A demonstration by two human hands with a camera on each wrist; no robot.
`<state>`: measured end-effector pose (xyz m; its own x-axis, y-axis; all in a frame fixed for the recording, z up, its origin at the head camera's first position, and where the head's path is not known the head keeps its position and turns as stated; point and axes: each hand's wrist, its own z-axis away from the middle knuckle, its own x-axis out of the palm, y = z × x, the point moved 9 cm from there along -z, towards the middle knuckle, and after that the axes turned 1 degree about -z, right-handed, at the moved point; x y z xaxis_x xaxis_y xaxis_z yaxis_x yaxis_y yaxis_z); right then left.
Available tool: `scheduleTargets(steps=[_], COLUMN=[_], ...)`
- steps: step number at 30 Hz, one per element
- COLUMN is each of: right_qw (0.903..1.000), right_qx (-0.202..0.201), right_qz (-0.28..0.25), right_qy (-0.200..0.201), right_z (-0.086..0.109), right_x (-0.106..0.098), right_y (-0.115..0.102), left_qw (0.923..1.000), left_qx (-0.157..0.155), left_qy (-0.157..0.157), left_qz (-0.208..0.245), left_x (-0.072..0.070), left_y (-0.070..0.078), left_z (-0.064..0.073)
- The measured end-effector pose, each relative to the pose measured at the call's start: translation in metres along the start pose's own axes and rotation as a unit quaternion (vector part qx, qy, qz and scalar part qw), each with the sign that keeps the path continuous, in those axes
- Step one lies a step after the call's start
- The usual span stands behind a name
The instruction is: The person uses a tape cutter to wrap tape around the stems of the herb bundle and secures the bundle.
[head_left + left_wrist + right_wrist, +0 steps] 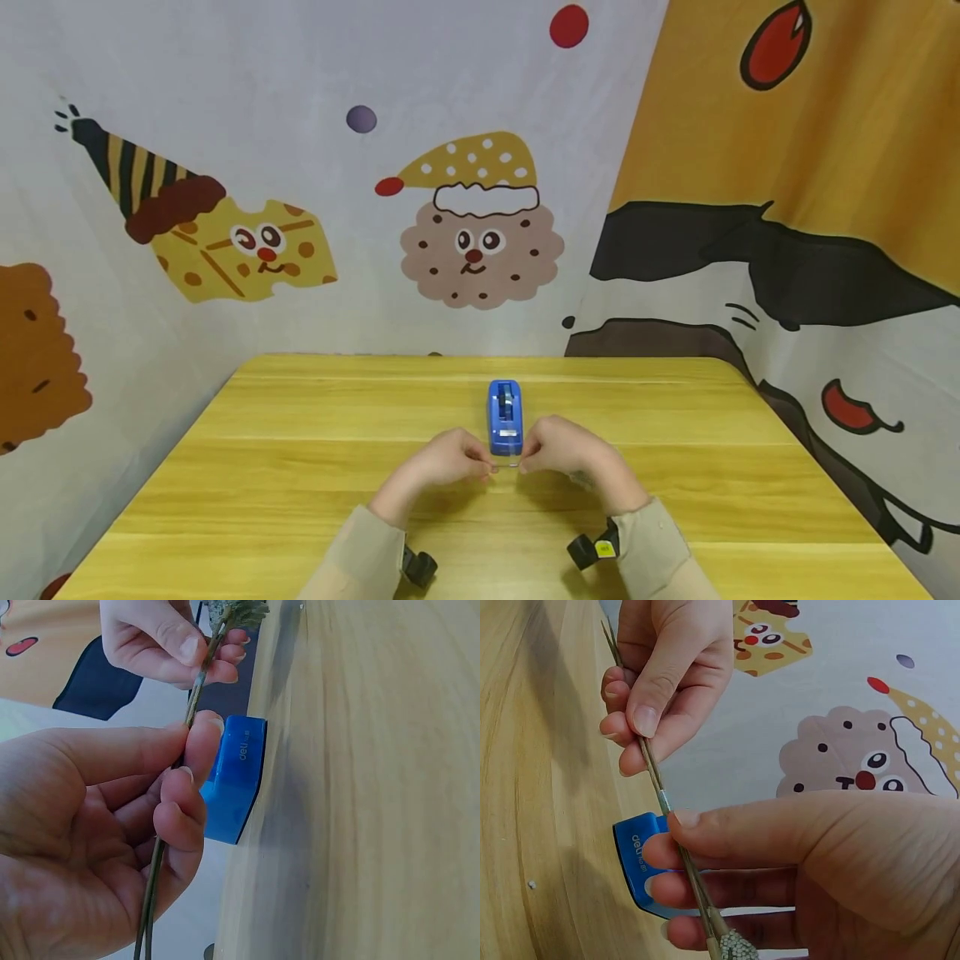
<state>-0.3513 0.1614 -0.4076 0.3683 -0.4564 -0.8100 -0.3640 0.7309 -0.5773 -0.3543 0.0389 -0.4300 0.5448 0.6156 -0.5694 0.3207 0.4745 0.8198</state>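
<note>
A thin bundle of dried flower stems point(152, 900) runs between the two hands. My left hand point(455, 457) pinches it between thumb and fingers, and the lower stem ends stick out past the palm. My right hand point(561, 446) pinches the same stems nearer the pale, grainy flower head point(737, 946). A short shiny band, seemingly clear tape point(664, 801), lies on the stems between the hands. Just beyond the fingers, the blue tape dispenser point(505, 417) stands on the table. Whether the tape still joins the dispenser is hard to tell.
The wood-grain table point(300, 467) ends in front of a printed cloth backdrop point(300, 50) with cartoon food. A small white crumb point(532, 884) lies on the tabletop. Black wrist devices point(420, 567) sit at both cuffs.
</note>
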Motion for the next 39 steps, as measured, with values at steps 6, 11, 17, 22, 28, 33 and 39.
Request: scheduleTargets(steps=[6,11,17,22,28,33,39], right_qw=[0.9999,0.9995,0.999,0.9985,0.9979,0.9967,0.995], right_qx=[-0.006,-0.005,0.008,0.01,0.017,0.014,0.013], right_qz=[0.002,0.002,-0.008,-0.001,0.022,0.045,0.062], right_qy=[0.015,0.03,0.043,0.053,0.059,0.066,0.077], right_z=[-0.0012,-0.0012,-0.0009,-0.0017,-0.0032,-0.0037,-0.0046], right_x=[-0.0014,-0.0026,-0.0021,-0.0016,0.0,0.0005,-0.0008], right_y=[-0.0001,-0.0016,-0.001,0.0001,0.0038,0.002,-0.0007], left_qw=[1.0,0.9998,0.9991,0.999,0.999,0.999,0.9992], left_qx=[0.003,-0.003,-0.012,-0.01,-0.015,-0.017,-0.017], left_qy=[0.009,0.018,0.039,0.044,0.041,0.04,0.035], left_qz=[0.0,-0.003,-0.008,0.001,0.002,-0.007,-0.011], left_x=[-0.0026,-0.0044,-0.0058,-0.0076,-0.0074,-0.0071,-0.0057], left_y=[0.003,0.0039,-0.0009,0.0005,-0.001,-0.002,-0.003], left_z=[0.0008,0.002,0.0014,0.002,0.0016,0.0009,0.0015])
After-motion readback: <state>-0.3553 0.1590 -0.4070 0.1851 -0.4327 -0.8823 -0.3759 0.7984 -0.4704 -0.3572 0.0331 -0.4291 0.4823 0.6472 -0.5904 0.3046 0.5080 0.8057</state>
